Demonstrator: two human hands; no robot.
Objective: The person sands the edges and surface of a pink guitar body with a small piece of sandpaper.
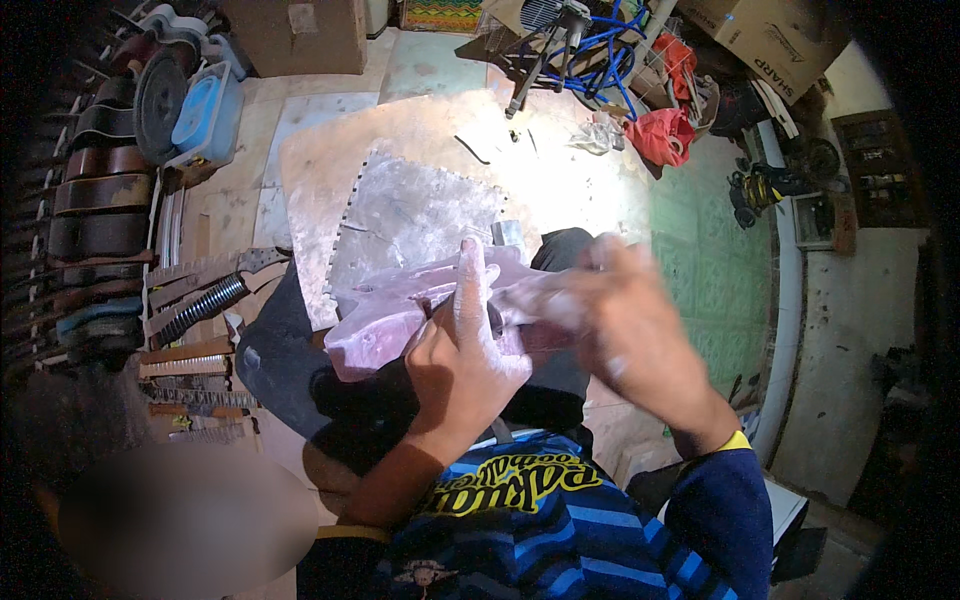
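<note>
A dusty pale-pink workpiece [365, 345], shaped like an electric guitar body with cut-outs, rests over my lap. My left hand [460, 365] grips it, with a powder-coated finger pointing up along its top. My right hand [635, 330] is at the right part of the piece, smeared by motion, so its fingers and anything in them are unclear. A grey, dust-covered mat [405, 205] with a jagged edge lies just beyond the piece, on a larger pale board [315, 165].
Guitar bodies [100, 230] stand racked at the left, beside guitar necks [190, 365] and a tub with a blue container [205, 115]. Cardboard boxes [300, 40] are at the back. Coiled blue hose [625, 75], red bags [660, 140] and tools [750, 195] lie at the upper right.
</note>
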